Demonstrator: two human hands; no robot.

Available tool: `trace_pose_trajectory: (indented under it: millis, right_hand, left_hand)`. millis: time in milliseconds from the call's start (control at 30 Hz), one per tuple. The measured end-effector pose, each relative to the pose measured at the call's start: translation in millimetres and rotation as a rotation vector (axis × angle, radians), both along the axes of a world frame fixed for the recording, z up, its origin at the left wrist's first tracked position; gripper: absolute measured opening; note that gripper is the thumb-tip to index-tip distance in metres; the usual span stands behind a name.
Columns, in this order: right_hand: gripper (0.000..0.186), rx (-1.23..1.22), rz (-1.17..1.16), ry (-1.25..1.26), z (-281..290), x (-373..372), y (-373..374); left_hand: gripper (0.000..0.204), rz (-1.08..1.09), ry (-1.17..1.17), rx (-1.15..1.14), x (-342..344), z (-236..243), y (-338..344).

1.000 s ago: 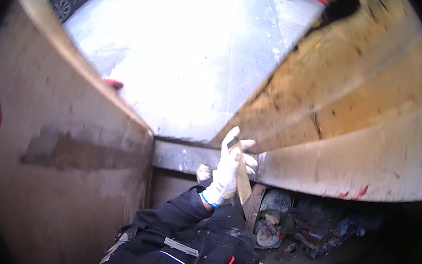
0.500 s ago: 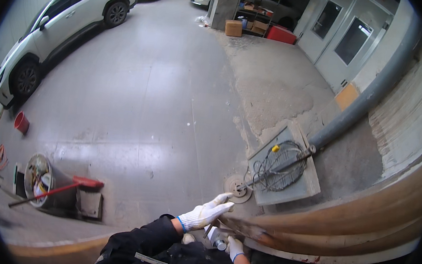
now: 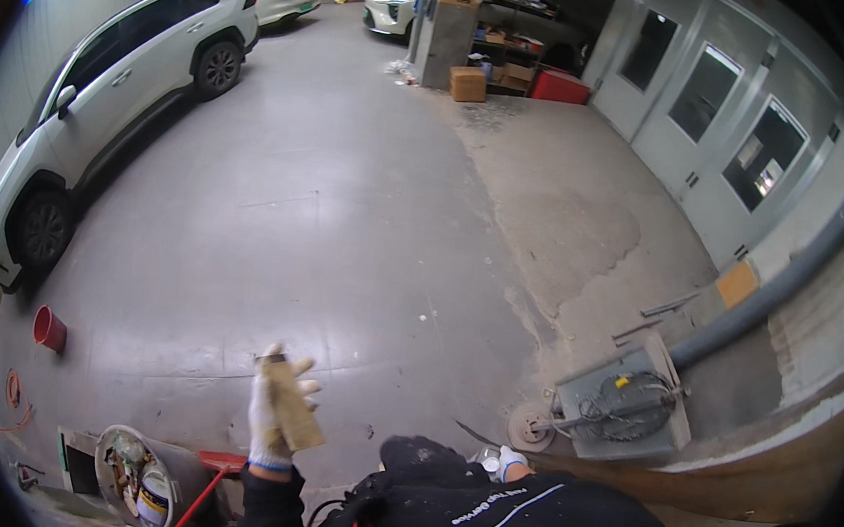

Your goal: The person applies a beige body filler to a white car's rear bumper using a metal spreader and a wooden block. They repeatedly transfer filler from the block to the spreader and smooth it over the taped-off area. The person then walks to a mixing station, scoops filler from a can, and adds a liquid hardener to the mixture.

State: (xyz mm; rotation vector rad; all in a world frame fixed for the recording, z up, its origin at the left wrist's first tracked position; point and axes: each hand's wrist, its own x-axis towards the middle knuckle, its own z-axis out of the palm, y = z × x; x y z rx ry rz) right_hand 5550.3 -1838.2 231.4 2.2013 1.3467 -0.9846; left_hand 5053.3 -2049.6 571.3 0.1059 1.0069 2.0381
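Note:
My left hand (image 3: 268, 421), in a white knit glove, is raised in front of me over the floor. It holds a flat tan strip (image 3: 291, 403) with a dark upper end, whose material I cannot make out; some fingers stick out beyond it. My right hand (image 3: 515, 466), also gloved, is low at the right beside my black jacket, mostly hidden by it. Its fingers are closed round a silver metal tool (image 3: 490, 460), of which only a small part shows.
A brown, curved panel edge (image 3: 723, 491) runs along the lower right. Past it are a grey metal box (image 3: 631, 402) with a coiled cable and a round disc (image 3: 531, 427). A bin (image 3: 178, 473), a red-headed broom (image 3: 222, 461), a red bucket (image 3: 50, 329) and a white car (image 3: 128, 67) stand left.
My left hand has swung left, away from the panel and tool, and now holds the tan strip. The view has turned; my right hand remains low with the metal tool.

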Motion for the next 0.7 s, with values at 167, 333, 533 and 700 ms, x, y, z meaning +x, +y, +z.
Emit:
trace_pose_trajectory:
  millis: [167, 333, 533, 700]
  right_hand:
    - [0.077, -0.065, 0.097, -0.171, -29.8, -117.4, 40.7]
    - [0.076, -0.033, -0.063, -0.111, -48.8, -295.5, 74.5]
    - [0.047, 0.065, 0.079, 0.147, -50.2, -562.1, 89.8]
    - [0.041, 0.081, 0.019, 0.863, -35.8, -784.5, 131.5]
  left_hand:
    - [0.054, 0.291, -0.091, 0.156, -124.4, -15.2, -74.0]
    - [0.047, 0.326, -0.186, 0.188, -253.1, -50.1, -99.0]
    - [0.052, 0.344, -0.34, 0.241, -379.2, -38.9, -113.3]
    - [0.056, 0.662, -0.205, 0.045, -462.4, -50.5, -155.3]
